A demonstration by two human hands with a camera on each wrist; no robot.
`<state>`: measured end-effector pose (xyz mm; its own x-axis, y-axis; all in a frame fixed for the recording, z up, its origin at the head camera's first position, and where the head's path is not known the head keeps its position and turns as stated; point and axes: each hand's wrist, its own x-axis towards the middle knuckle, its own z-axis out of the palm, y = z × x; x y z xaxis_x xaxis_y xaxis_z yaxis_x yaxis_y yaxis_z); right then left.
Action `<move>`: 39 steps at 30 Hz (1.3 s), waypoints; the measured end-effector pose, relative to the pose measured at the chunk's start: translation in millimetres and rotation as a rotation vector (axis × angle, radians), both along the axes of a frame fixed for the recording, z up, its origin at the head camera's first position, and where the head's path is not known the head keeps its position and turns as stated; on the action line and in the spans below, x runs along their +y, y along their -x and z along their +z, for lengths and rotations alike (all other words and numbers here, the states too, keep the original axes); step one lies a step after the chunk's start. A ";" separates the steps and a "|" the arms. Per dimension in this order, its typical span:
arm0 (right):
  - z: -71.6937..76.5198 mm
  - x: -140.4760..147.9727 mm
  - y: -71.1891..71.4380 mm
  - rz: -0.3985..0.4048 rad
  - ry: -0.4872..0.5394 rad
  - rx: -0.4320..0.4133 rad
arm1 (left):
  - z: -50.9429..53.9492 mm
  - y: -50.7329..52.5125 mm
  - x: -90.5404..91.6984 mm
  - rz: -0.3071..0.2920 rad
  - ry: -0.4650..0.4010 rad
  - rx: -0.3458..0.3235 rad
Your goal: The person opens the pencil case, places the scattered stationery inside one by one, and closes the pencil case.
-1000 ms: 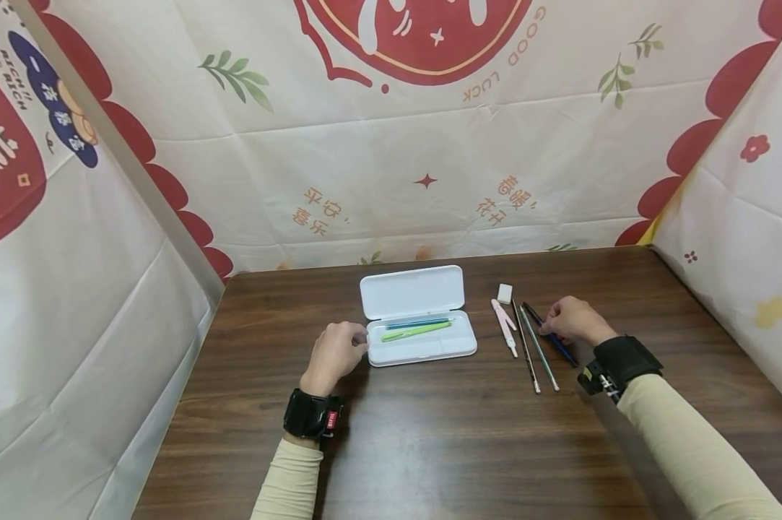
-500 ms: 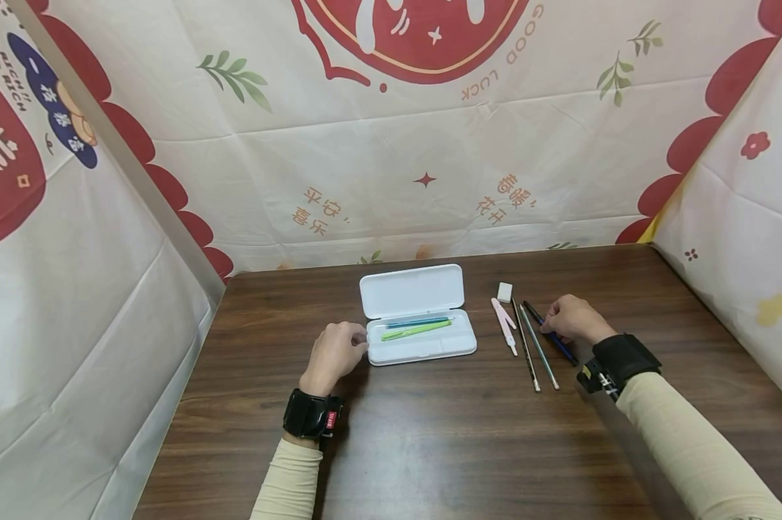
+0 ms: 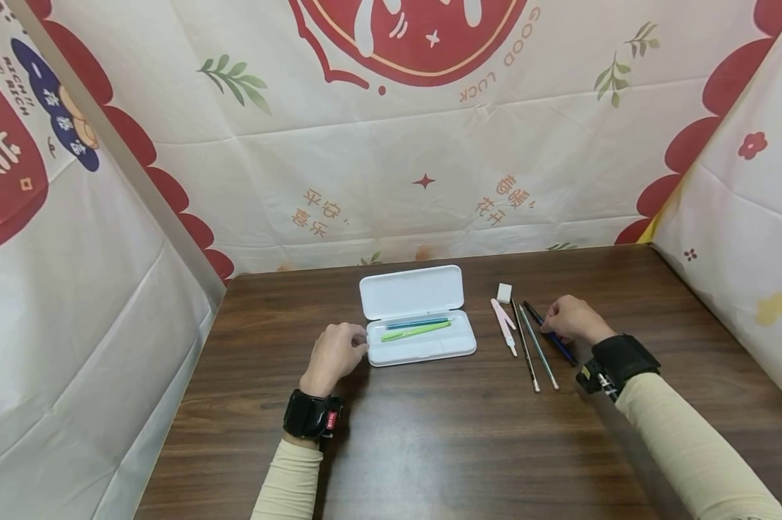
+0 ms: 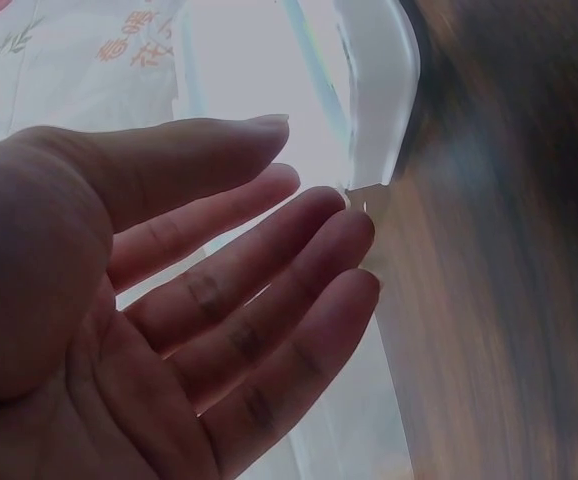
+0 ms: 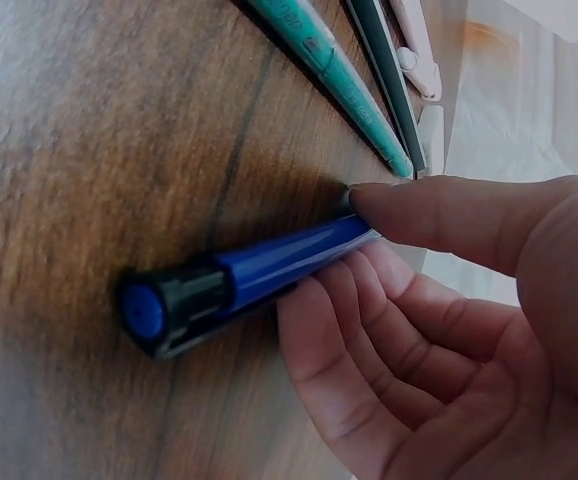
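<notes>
A white pencil case [image 3: 422,349] lies with its lid [image 3: 412,292] raised, holding a light green pen [image 3: 416,331] and a teal one [image 3: 416,323]. My left hand [image 3: 336,352] is at the case's left end; in the left wrist view its fingers [image 4: 254,330] are loosely bent, tips close to the case corner, nothing between thumb and fingers. Whether they touch the case I cannot tell. On the right, my right hand [image 3: 574,318] pinches a dark blue pen [image 5: 289,258] between thumb and fingers, the pen lying along the table with its black-and-blue end sticking out.
Left of the blue pen lie a teal pencil [image 3: 539,349], a dark pencil [image 3: 526,347], a pink compass [image 3: 504,325] and a white eraser [image 3: 504,292]. Printed cloth [image 3: 365,144] walls the brown table [image 3: 429,448] at the back and sides.
</notes>
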<state>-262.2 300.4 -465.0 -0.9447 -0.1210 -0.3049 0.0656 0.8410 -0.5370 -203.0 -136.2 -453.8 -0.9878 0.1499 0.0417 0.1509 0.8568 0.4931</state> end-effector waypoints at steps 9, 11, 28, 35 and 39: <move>2.9 4.3 -4.8 -0.020 0.009 -0.008 | -0.5 0.0 -2.1 -0.003 -0.008 0.006; 3.4 5.8 -5.5 -0.026 0.015 -0.006 | -0.7 0.1 -2.8 -0.006 -0.013 0.009; 8.8 11.8 -8.7 -0.068 0.046 0.031 | 4.7 3.2 -4.9 -0.014 -0.044 0.010; 15.2 10.6 -10.4 -0.074 0.043 0.078 | 9.0 4.9 -4.4 -0.022 -0.044 0.017; 17.6 10.3 -10.4 -0.073 0.044 0.108 | 11.1 5.6 -4.3 -0.035 -0.050 0.031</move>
